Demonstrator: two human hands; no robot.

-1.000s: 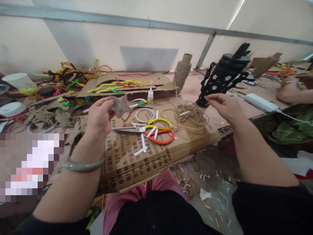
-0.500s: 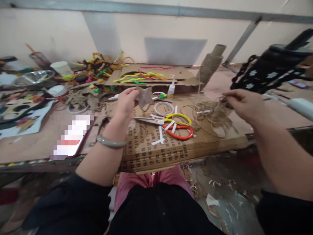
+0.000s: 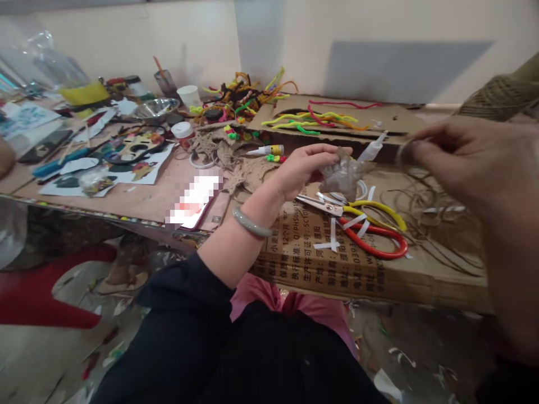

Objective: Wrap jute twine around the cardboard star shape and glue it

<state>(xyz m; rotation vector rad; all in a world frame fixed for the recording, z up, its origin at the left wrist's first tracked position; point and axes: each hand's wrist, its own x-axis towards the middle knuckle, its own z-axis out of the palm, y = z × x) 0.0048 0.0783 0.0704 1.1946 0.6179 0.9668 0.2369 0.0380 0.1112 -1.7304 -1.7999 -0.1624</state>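
Observation:
My left hand [image 3: 309,168], with a bracelet on its wrist, pinches a small brownish, partly see-through star-shaped piece [image 3: 347,177] above the cardboard. To the right, my right hand [image 3: 458,160] is raised with thumb and fingers pinched together on a strand of brown twine [image 3: 405,156]; motion blurs it. Loose twine [image 3: 438,224] lies tangled below that hand. Scissors [image 3: 362,219] with one yellow and one red handle rest on the cardboard [image 3: 370,280], beneath the star piece. White paper strips [image 3: 330,235] lie around the scissors. Behind the star piece is a white glue bottle [image 3: 373,148].
A phone [image 3: 197,199] lies left of my forearm. Behind it are twine-wrapped pieces [image 3: 252,171] and a yellow-labelled glue tube [image 3: 267,150]. Pipe cleaners [image 3: 320,119] spread at the back. A twine cone [image 3: 501,92] stands back right, a red stool [image 3: 46,292] lower left.
The view has swung left, so things on the table appear farther right. My right hand has risen from the twine tangle. My left hand still holds the star piece, now in front of the scissors.

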